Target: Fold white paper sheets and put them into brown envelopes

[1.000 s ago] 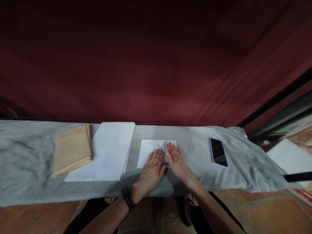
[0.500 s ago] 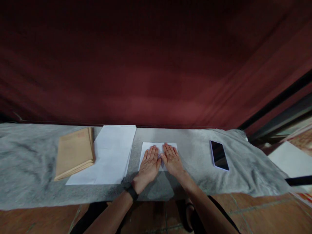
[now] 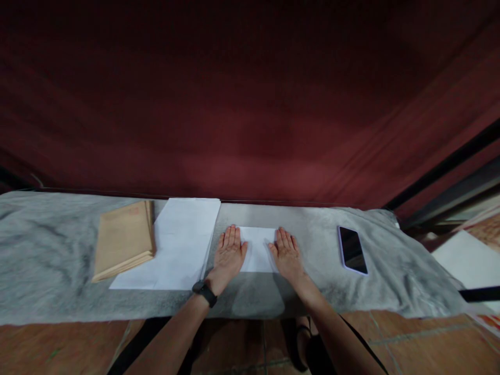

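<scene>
The sheet [image 3: 258, 250] lies flat on the cloth [image 3: 312, 291], between the 2 hands and straight in front of the person. It looks light and thin, stiff enough to take a crease but easily bent or torn, and would probably slide on the cloth if pushed from 1 side only. The best hold seems to be at its 2 short ends, palms flat, or a light pinch at a corner for lifting.

The left hand [image 3: 228, 254] is spread palm-down over the left end, fingers extended; the right hand [image 3: 288, 256] is likewise flat at the right end. Neither pinches anything.

Just left of the left hand is the paper stack [image 3: 175, 245], with the envelopes [image 3: 124, 237] overlapping its left side. The phone [image 3: 352, 250] lies right of the right hand, apart from it, screen up. Behind the cloth hangs the red curtain [image 3: 250, 130].
</scene>
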Motion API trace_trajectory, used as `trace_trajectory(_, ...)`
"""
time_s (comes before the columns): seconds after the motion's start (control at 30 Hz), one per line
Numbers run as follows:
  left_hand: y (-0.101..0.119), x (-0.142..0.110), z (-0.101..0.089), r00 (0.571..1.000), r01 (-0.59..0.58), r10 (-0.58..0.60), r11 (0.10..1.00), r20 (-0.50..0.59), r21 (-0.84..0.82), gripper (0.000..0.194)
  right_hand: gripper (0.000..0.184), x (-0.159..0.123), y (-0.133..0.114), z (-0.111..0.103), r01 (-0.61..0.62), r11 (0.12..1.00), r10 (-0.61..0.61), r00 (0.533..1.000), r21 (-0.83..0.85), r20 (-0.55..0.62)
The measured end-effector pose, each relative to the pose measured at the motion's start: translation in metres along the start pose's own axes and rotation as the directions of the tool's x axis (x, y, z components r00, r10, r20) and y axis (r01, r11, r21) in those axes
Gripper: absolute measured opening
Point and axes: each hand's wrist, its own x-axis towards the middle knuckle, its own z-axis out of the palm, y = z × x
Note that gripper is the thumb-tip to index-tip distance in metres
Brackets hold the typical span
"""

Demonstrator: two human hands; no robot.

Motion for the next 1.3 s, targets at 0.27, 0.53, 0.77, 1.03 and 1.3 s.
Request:
trace_trajectory(0.27,-0.005,-0.003,-0.001,0.998,0.067,-0.067,0.998,0.001,0.016,0.064,0.065,-0.012,0.022,0.001,-0.046,0.998,0.044,0.998,-0.049,-0.045)
trace_trajectory(0.53,0.018,-0.021,-0.013,0.990,-0.106,0.092,0.985,-0.106,-0.135,0.061,0.060,-0.020,0.006,-0.018,-0.028,0.999,0.028,0.999,0.038,-0.018)
trace_trajectory(0.77,0.045,-0.057,-0.013,0.941,-0.338,0.332,0.929,-0.067,-0.148,0.059,0.058,-0.047,-0.029,-0.019,0.178,0.969,-0.187,0.982,0.173,0.036)
trace_trajectory(1.03,0.035,-0.062,-0.016,0.948,-0.319,0.316,0.945,-0.048,-0.072,0.058,0.057,-0.055,-0.021,-0.020,0.151,0.986,-0.153,0.988,0.073,0.018)
trace_trajectory(1.3,0.032,-0.066,-0.025,0.963,-0.265,0.268,0.960,0.031,-0.089,0.068,0.058,-0.057,0.007,-0.019,0.067,0.997,-0.069,0.997,0.050,0.040)
